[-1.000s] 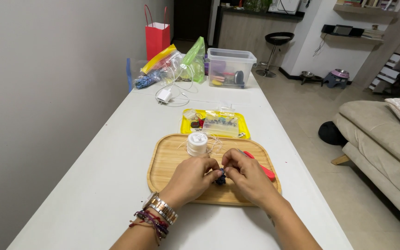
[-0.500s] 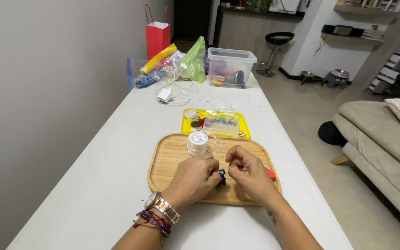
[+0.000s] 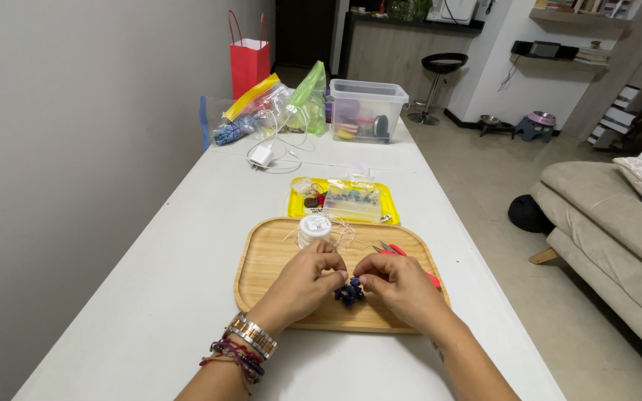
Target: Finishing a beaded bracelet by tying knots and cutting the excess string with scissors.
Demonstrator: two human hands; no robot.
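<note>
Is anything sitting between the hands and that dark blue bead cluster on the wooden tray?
Nothing visible does. The left hand and right hand pinch right at the bead cluster over the wooden tray. The thread spool stands behind them.

head view, down over table point(image 3: 150, 297)

Your pinch holds the bead cluster point(image 3: 350, 292) over the wooden tray point(image 3: 261, 275), thread spool point(image 3: 314, 229) just behind-left, scissors point(image 3: 403, 256) right, bead tray point(image 3: 343, 200) beyond.

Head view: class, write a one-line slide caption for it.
Both hands, left hand and right hand, pinch a dark blue bead cluster over a wooden tray beside a thread spool.
</note>
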